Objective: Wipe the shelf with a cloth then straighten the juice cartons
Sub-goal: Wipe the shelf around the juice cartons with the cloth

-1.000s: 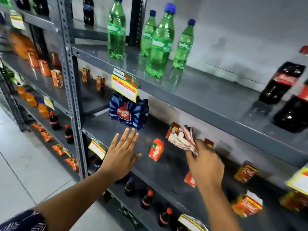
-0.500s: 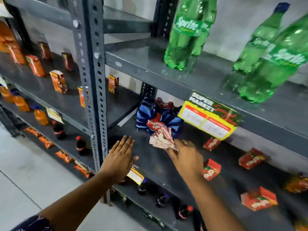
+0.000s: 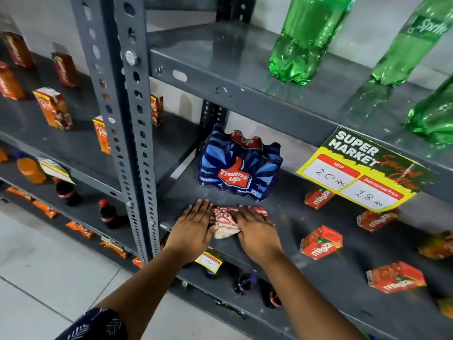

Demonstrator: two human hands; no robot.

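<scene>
A red-and-white cloth (image 3: 226,220) lies bunched on the dark grey shelf (image 3: 326,273), near its left front edge. My right hand (image 3: 256,231) presses flat on the cloth's right part. My left hand (image 3: 193,227) lies flat beside it, fingers touching the cloth's left edge. Several red Maaza juice cartons lie scattered and askew to the right: one (image 3: 321,242) near my right hand, one (image 3: 396,277) at the front, two further back (image 3: 318,197) (image 3: 376,219).
A blue Thums Up shrink-wrapped pack (image 3: 239,165) stands just behind the cloth. A perforated steel upright (image 3: 127,119) rises left of my left hand. A yellow price sign (image 3: 362,173) hangs from the upper shelf with green Sprite bottles (image 3: 306,38). Cola bottles stand below.
Both hands have come down onto the shelf in front of the Thums Up pack. The cloth, held up in the right hand before, now lies pressed on the shelf. The camera moved closer.
</scene>
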